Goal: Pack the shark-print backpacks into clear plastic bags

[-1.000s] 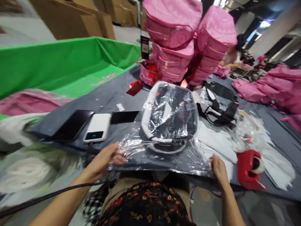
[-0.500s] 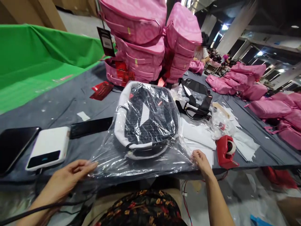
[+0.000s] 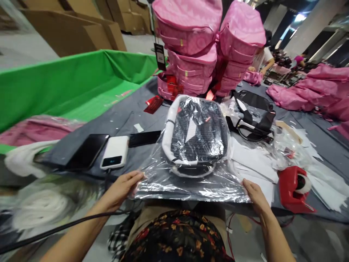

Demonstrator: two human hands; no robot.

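In front of me a black bag with white trim (image 3: 201, 131) lies inside a clear plastic bag (image 3: 191, 187) on the dark-covered table. My left hand (image 3: 128, 183) pinches the near left corner of the plastic. At the near right corner, my right hand (image 3: 253, 193) grips it between thumb and fingers. Between both hands the plastic's open-looking edge is stretched wide along the table's front. The black bag sits towards the far part of the plastic, with a curved white-edged piece of it showing nearest me.
Stacked pink backpacks (image 3: 191, 62) stand behind. To the right are another black bag (image 3: 251, 116), white paper sheets (image 3: 253, 160) and a red tape dispenser (image 3: 294, 189). A white power bank (image 3: 115, 153) and dark phones (image 3: 88, 151) lie left. A co-worker (image 3: 263, 60) stands farther back.
My view has turned left, so the things on the table appear farther right. Both hands keep hold of the plastic, whose near edge now looks straighter and tauter.
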